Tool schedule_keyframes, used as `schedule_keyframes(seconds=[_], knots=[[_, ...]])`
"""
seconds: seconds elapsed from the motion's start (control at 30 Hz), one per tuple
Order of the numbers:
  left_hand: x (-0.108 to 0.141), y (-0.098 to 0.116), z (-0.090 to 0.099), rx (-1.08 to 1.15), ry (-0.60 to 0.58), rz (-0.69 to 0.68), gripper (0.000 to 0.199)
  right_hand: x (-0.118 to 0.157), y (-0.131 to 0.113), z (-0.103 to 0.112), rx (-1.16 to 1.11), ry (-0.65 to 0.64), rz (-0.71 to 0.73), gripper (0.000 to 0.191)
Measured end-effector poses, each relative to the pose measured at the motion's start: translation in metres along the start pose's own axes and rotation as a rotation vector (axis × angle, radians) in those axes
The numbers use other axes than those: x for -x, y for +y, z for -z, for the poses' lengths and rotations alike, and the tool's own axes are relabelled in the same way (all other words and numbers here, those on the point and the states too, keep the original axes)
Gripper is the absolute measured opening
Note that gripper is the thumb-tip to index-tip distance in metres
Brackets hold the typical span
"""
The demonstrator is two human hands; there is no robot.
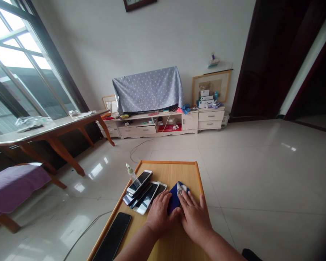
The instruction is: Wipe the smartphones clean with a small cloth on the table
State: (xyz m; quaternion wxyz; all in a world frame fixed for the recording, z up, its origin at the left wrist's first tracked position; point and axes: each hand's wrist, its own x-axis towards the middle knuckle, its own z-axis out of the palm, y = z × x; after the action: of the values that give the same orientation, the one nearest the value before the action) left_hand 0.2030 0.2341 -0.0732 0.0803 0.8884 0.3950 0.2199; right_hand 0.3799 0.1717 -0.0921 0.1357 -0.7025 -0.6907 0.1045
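Note:
A flat, dark blue phone-like slab [174, 200] lies on the small wooden table in front of me. My left hand [160, 211] holds it along its left edge, with the thumb at its near end. A crumpled grey-white cloth [180, 187] covers its far right part. With the fingers of my right hand [194, 216], I press that cloth against the blue surface. Part of the slab is hidden under both hands. Left of my hands is a loose pile of several phones [145, 195], with a clear dropper-tipped bottle [130, 172] beside it.
The wooden table [176, 166] has a raised orange-brown rim. A large black phone [113, 235] lies at its near left. A cable [89, 226] runs over the tiled floor. Further off stand a long table [59, 127], a purple-covered seat [19, 185] and a white low cabinet [190, 123].

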Motion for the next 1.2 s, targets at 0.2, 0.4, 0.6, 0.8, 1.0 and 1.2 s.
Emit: schedule_keyframes(seconds=[0.2,0.4,0.6,0.8,1.0,1.2], knots=[[0.021,-0.002,0.009,-0.158,0.092,0.061,0.046,0.001,0.001,0.000,-0.014,0.013,0.002,0.060],[0.027,-0.012,0.006,-0.248,-0.040,0.111,0.053,0.001,0.003,-0.001,-0.020,0.027,0.011,0.059],[0.000,-0.012,0.005,-0.255,-0.033,0.075,0.058,0.001,0.004,-0.002,-0.045,0.025,0.020,0.059],[-0.035,-0.014,-0.006,-0.273,0.019,0.085,0.060,-0.002,0.010,-0.012,-0.057,0.055,0.014,0.059],[-0.070,-0.022,-0.020,-0.320,-0.031,0.186,0.073,-0.004,0.012,-0.017,-0.075,0.053,0.007,0.056],[-0.103,-0.035,-0.021,-0.370,-0.164,0.323,0.081,-0.006,0.013,-0.013,-0.114,0.041,0.018,0.058]])
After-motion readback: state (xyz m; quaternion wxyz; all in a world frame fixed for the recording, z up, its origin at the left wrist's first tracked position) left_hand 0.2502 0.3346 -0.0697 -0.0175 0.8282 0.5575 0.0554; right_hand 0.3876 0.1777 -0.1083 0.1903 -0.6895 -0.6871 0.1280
